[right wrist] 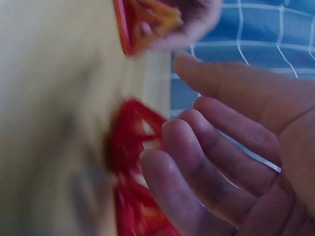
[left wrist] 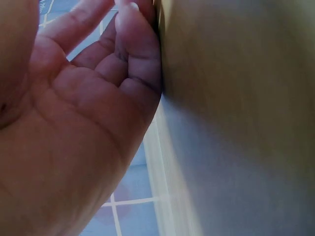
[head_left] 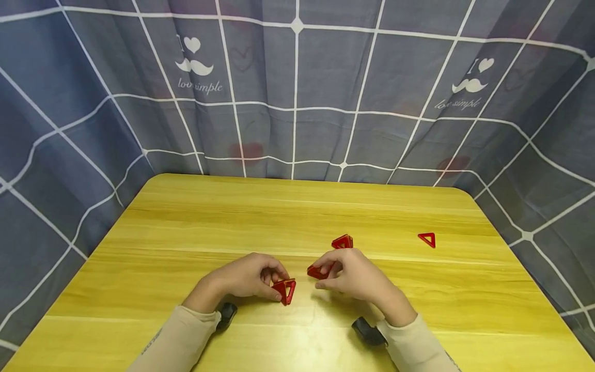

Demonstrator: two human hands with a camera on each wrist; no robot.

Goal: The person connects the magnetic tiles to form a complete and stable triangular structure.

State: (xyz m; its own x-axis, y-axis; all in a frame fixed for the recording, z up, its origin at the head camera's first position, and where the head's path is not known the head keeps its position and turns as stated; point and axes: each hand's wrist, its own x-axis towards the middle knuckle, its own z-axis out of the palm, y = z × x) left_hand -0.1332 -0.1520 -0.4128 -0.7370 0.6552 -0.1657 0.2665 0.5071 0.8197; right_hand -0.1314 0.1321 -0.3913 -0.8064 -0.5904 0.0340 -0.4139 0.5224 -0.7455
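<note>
In the head view my left hand [head_left: 248, 276] pinches a small cluster of red triangle frames [head_left: 281, 288] between thumb and fingers, low over the table. The same cluster [right wrist: 124, 29] shows at the top of the right wrist view. My right hand [head_left: 360, 274] has its fingertips at a second red triangle cluster [head_left: 316, 272]. From the right wrist, its thumb and fingers stand apart, loosely bent, beside the red pieces [right wrist: 125, 142]. The left wrist view shows the left palm [left wrist: 83, 123] against the tabletop; the held cluster is out of sight there.
Behind the right hand lies another red triangle cluster [head_left: 342, 241], partly covered by it. A single red triangle frame [head_left: 434, 240] lies farther right on the wooden table [head_left: 232, 217]. A grey checked curtain [head_left: 325, 67] surrounds the table's back and sides.
</note>
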